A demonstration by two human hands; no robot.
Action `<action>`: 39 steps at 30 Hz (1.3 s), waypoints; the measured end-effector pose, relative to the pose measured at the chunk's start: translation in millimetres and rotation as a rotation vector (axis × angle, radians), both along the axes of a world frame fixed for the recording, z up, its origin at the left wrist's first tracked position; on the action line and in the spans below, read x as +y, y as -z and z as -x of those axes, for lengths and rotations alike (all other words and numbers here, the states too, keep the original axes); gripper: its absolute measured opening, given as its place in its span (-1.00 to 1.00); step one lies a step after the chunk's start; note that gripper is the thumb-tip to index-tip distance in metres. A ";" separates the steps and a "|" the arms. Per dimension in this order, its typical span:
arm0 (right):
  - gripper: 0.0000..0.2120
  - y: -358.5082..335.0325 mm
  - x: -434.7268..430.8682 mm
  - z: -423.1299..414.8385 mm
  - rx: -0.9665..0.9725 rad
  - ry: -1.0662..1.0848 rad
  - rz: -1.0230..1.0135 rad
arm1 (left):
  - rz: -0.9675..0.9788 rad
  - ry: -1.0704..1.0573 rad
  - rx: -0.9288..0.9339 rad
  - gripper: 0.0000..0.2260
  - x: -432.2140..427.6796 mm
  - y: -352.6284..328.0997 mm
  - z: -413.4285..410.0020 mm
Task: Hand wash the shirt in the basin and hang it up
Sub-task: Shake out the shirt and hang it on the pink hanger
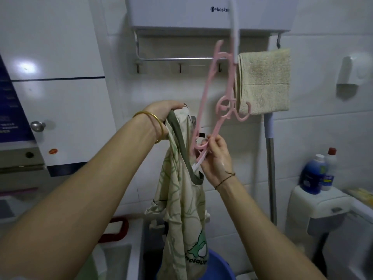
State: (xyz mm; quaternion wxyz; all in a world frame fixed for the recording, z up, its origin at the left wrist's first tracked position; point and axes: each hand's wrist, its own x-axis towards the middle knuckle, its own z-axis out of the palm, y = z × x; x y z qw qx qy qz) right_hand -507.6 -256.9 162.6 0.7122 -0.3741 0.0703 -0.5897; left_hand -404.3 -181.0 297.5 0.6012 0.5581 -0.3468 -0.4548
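Observation:
A wet cream shirt [181,205] with green print and an olive collar hangs in the air above the blue basin [218,265]. My left hand [161,114] is shut on the top of its collar, holding it up. My right hand [217,156] pinches the lower end of a pink plastic hanger [214,102], whose tip pokes into the neck opening. The hanger is tilted steeply, its hook up near the towel rail [173,59]. Only part of the basin's rim shows at the bottom edge.
A beige towel [264,81] hangs on the rail's right end, under a white wall unit [181,15]. A mop handle [270,168] leans on the tiled wall. Detergent bottles [314,174] stand on a white tank at the right. A white cabinet [56,98] is at the left.

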 end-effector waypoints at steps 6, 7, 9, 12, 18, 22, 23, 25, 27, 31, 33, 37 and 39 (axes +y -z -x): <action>-0.93 34.1 2.9 13.8 0.533 -0.006 0.168 | 0.058 -0.058 0.031 -0.77 0.3 -9.5 -19.8; -0.92 35.8 3.4 15.8 0.575 -0.030 0.153 | 0.060 -0.073 0.028 -0.77 0.7 -10.3 -21.8; -0.92 34.3 5.2 15.6 0.595 -0.020 0.131 | 0.048 -0.083 0.017 -0.80 0.6 -9.7 -23.2; -0.95 24.8 7.2 15.6 0.474 0.120 0.163 | 0.041 -0.090 0.013 -0.85 -1.8 -8.1 -22.2; -0.79 10.3 -9.3 31.4 0.572 0.291 0.125 | 0.020 -0.084 0.077 -0.85 -2.8 -9.7 -28.1; -0.81 0.1 -17.5 36.7 0.617 0.511 0.053 | -0.039 -0.116 0.130 -0.84 -6.1 -4.2 -34.1; -0.78 0.0 -20.6 38.4 0.641 0.573 0.059 | -0.044 -0.115 0.154 -0.85 -7.0 -3.1 -39.6; -0.76 2.8 -27.4 41.1 0.747 0.705 0.096 | -0.052 -0.120 0.175 -0.90 -7.8 -0.3 -48.5; -0.79 4.5 -29.8 40.9 0.853 0.796 0.140 | -0.069 -0.171 0.036 -0.87 -9.6 4.6 -52.8; -0.85 -6.5 -26.8 41.4 1.001 0.905 0.177 | 0.109 -0.448 -0.815 -0.85 -15.7 20.6 -59.6; -0.86 -12.9 -27.0 43.2 1.076 0.932 0.212 | 0.162 -0.571 -1.235 -0.82 -14.7 27.4 -63.4; -0.88 -23.7 -24.8 44.0 1.239 0.948 0.385 | 0.244 -0.618 -1.532 -0.76 -12.4 29.8 -56.1; -0.88 -34.9 -23.5 45.0 1.305 0.971 0.499 | 0.290 -0.593 -1.578 -0.75 -13.5 27.5 -49.1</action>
